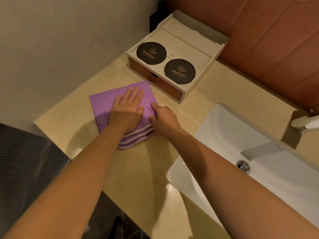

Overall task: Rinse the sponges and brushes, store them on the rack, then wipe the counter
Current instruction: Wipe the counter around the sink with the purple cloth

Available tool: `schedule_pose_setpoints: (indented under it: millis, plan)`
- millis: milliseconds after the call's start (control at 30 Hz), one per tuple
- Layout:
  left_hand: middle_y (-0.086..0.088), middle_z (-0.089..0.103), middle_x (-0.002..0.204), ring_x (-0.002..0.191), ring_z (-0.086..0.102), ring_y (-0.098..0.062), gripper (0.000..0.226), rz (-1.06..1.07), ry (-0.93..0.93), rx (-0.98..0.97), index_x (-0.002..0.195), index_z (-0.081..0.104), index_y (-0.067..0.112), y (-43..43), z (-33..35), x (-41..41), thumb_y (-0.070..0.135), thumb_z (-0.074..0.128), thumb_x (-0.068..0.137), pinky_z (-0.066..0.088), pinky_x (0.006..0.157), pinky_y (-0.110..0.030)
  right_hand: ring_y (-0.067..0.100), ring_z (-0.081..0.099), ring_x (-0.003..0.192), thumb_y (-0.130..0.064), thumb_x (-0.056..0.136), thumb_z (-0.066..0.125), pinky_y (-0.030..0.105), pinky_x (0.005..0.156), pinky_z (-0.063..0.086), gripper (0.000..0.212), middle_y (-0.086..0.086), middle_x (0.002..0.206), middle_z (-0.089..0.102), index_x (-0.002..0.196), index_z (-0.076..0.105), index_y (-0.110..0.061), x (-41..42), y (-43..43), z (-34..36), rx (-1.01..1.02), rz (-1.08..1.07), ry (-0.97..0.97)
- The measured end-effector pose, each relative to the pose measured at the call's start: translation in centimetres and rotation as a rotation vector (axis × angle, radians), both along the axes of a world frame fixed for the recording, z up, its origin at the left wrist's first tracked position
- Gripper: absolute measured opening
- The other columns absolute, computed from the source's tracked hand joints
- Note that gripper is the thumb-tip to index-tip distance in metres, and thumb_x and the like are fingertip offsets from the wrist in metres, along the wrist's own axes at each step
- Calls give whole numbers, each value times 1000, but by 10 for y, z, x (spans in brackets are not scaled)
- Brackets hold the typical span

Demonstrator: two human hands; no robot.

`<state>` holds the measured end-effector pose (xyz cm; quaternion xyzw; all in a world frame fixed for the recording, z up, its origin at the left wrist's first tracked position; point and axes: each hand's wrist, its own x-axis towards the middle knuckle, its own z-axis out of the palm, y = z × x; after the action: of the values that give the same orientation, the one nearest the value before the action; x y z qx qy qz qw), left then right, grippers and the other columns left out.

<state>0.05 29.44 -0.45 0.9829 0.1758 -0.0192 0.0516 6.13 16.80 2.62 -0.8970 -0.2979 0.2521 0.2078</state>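
Head view looks down on a beige counter (172, 195) that fills most of the frame, and the wiping step looks to be the one in hand; no sponges, brushes or rack are in sight. To the right of both hands lies the white sink (224, 135), its faucet (262, 149) reaching over the bowl. Just beyond the fingertips stands a white drawer box (203, 49) with two dark round coasters (151, 52) resting on its top.

The folded purple cloth (105, 104) lies flat on the counter, directly under the hands. The left hand (128, 109) presses down on it, palm flat, fingers spread. The right hand (164, 116) sits at the cloth's right edge with thumb and fingers curled in on the fabric, seemingly pinching it.

The main risk, as I judge it, is a forward stroke running the cloth into the box, nudging it back or shaking a coaster loose. The stacked folds near the wrists could also slide apart under uneven pressure, leaving streaks. A sweep to the right might push the cloth over the sink's rim.
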Motion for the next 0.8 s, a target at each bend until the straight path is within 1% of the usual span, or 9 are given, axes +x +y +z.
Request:
schedule_pose_setpoints:
  millis: [133, 233, 367, 467, 533, 600, 667, 733, 800]
  plan:
    - [2, 5, 159, 147, 4, -13, 53, -43, 32, -21, 150, 9, 23, -21, 3, 7, 35, 19, 100, 6, 116, -35, 36, 52, 111, -20, 95, 42, 37, 90, 42, 39, 19, 126, 53, 134, 40, -13, -5, -23, 5, 13, -61, 13]
    - [2, 8, 159, 147, 6, -14, 58, -87, 32, -26, 150, 11, 24, -50, 1, 2, 40, 11, 95, 7, 116, -36, 38, 52, 110, -19, 94, 44, 39, 89, 42, 40, 21, 123, 56, 132, 42, -7, -12, -55, 11, 21, -47, 11]
    - [-4, 40, 148, 137, 38, -21, 61, -118, 3, -105, 141, 40, 18, -99, 5, -1, 40, 18, 90, 29, 109, -43, 37, 51, 116, -20, 95, 45, 39, 93, 42, 48, 20, 128, 54, 141, 36, -10, -21, -108, 11, 4, -123, 22]
    - [0, 26, 155, 144, 22, -18, 71, -130, 13, -133, 148, 25, 20, -131, 6, 0, 45, 3, 85, 16, 115, -40, 31, 53, 119, -18, 92, 53, 40, 100, 43, 52, 11, 132, 55, 142, 38, -16, -28, -144, 4, 192, -330, 129]
    - [2, 12, 159, 146, 9, -16, 65, -63, 19, -145, 150, 13, 22, -143, 6, 3, 45, 3, 91, 8, 116, -38, 29, 59, 105, -15, 87, 60, 45, 94, 50, 54, 7, 115, 59, 138, 42, -18, -31, -157, 0, 390, -596, 286]
    - [2, 1, 160, 147, -1, -16, 57, -32, 52, -117, 151, 2, 22, -152, 8, 10, 42, 13, 99, 4, 117, -38, 25, 60, 89, -13, 85, 62, 36, 81, 54, 48, 6, 98, 58, 131, 46, -18, -33, -165, -2, 502, -789, 429]
    - [2, -3, 160, 147, -3, -17, 56, -47, 91, -142, 151, -1, 21, -159, 12, 14, 39, 17, 100, 1, 117, -38, 21, 59, 81, -9, 86, 58, 27, 67, 51, 30, 4, 92, 61, 114, 55, -17, -35, -167, -2, 534, -786, 429]
    - [2, -1, 160, 147, -1, -17, 56, -94, 104, -179, 151, 1, 21, -160, 12, 20, 37, 18, 101, 4, 117, -37, 24, 62, 79, -5, 85, 52, 36, 68, 55, 22, 6, 93, 65, 102, 58, -19, -34, -168, -2, 552, -787, 386]
    - [3, 5, 160, 146, 6, -18, 54, -149, 124, -187, 151, 6, 20, -154, 17, 25, 34, 21, 101, 11, 116, -36, 24, 63, 78, -3, 83, 48, 37, 67, 55, 25, 5, 92, 66, 97, 60, -19, -25, -167, 2, 538, -785, 335]
